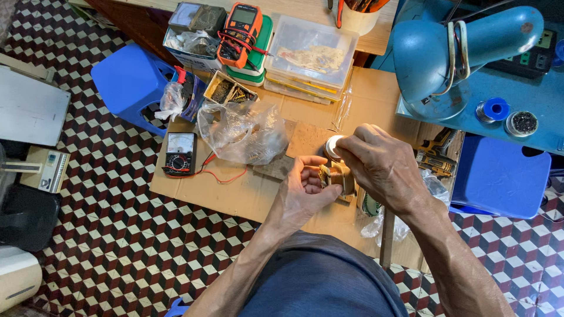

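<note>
Head view shows the left hand [305, 191] and right hand [379, 164] pinching a small wound coil [338, 176] between closed fingers — a slackened grip could drop it onto the cardboard sheet [235, 194].

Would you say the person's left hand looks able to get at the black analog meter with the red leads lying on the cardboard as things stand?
Probably yes, once freed: the left hand is gripping a small brass-coloured part with the right hand. The black analog meter lies uncovered to its left, with only bare cardboard between.
</note>
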